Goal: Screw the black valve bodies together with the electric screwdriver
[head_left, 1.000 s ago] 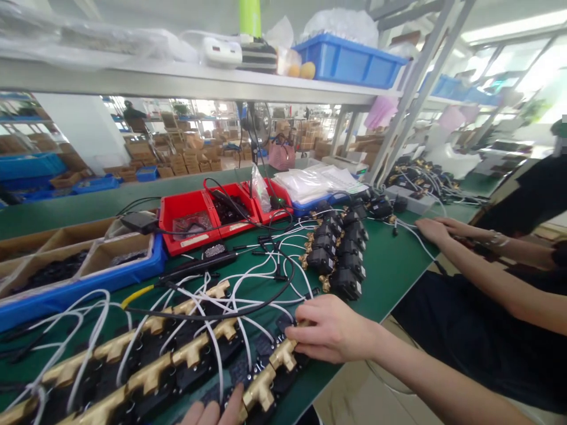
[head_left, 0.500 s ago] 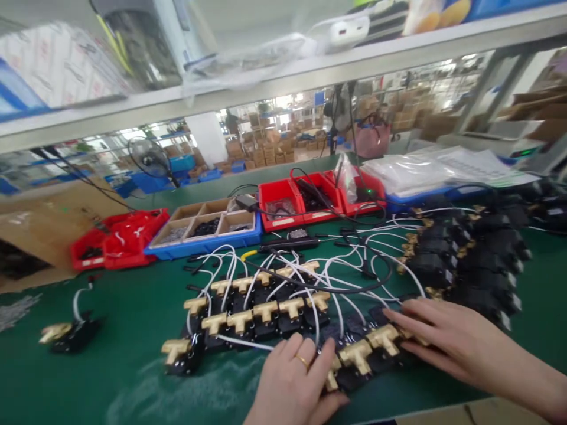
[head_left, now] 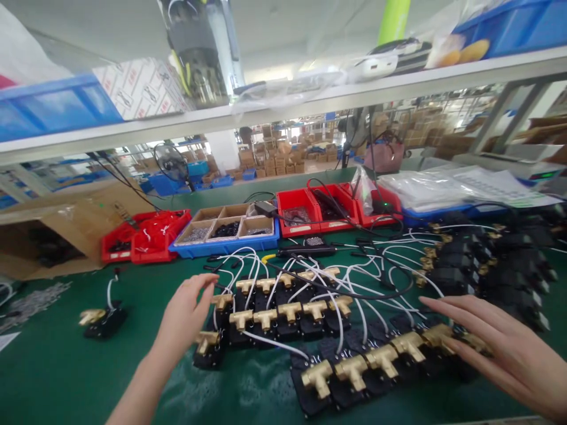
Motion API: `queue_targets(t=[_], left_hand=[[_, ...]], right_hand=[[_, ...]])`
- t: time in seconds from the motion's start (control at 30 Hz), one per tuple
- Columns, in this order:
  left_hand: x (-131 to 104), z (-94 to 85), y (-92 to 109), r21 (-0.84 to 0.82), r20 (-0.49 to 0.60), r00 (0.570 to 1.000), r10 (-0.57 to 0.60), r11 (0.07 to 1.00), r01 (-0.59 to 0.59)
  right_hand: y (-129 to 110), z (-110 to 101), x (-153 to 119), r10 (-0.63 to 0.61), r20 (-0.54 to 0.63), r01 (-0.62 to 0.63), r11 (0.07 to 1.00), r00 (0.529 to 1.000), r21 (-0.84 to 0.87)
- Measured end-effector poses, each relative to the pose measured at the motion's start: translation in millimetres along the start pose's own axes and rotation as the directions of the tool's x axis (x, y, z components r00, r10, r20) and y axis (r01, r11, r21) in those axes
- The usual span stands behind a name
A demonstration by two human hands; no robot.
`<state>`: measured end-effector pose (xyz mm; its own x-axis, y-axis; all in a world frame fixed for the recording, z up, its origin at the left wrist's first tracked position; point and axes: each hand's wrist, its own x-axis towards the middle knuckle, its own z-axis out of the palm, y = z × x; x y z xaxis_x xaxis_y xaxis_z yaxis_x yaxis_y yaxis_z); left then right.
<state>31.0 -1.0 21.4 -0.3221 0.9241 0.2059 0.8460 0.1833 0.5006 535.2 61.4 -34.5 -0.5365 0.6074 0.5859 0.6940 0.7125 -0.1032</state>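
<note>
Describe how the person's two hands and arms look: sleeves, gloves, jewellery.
Both are bare. The left hand wears no glove, and its forearm shows no sleeve down to the picture's lower edge. The right hand is also ungloved, fingers long and slim, with no sleeve or watch in view. No ring can be made out on either hand here.

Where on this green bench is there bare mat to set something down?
Bare mat lies between the lone valve at far left and the left hand, and along the near edge below the valve rows. The middle is crowded with white leads; the right hand covers the front row's end.
</note>
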Motion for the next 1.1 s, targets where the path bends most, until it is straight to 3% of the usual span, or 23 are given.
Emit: queue_targets(t=[0.1, 0.23, 0.37, 0.57, 0.77, 0.97, 1.1], left_hand=[[41.8, 8.2, -26.9, 0.001, 0.111, 0.981, -0.161, 0.987, 0.162], [64.3, 39.0, -47.7, -0.075, 0.259, 0.946, -0.196, 0.972, 0.223], [71.8, 49.2, -56.2, -0.155, 0.21, 0.967, -0.147, 0.971, 0.181], [75.2, 31.4, -50.9, -0.337, 0.168, 0.985, -0.033, 0.937, 0.089], [70.3, 19.0, -38.2, -0.513, 0.172, 0.981, 0.092, 0.858, 0.01], [82.2, 35.7, -29.4, -0.647, 0.202, 0.964, 0.171, 0.763, 0.001], [88.4, 39.5, -25.2, -0.718, 0.224, 0.958, 0.178, 0.695, 0.039]], right_hand=[[-20.9, 4.2, 10.6, -0.113, -0.017, 0.113, 0.993, 0.993, 0.032], [-49.4, 17.4, 19.6, -0.133, 0.001, 0.133, 0.989, 0.991, 0.071], [-69.1, 33.1, 21.8, -0.115, -0.025, 0.117, 0.988, 0.993, 0.103], [-118.4, 36.1, 48.9, -0.14, 0.024, 0.13, 0.964, 0.99, 0.23], [-183.5, 58.5, 82.7, -0.162, 0.297, 0.042, 0.927, 0.941, 0.373], [-217.1, 93.0, 102.0, -0.111, 0.457, 0.02, 0.98, 0.882, 0.199], [-225.9, 111.0, 103.6, -0.129, 0.454, 0.087, 0.99, 0.881, 0.112]])
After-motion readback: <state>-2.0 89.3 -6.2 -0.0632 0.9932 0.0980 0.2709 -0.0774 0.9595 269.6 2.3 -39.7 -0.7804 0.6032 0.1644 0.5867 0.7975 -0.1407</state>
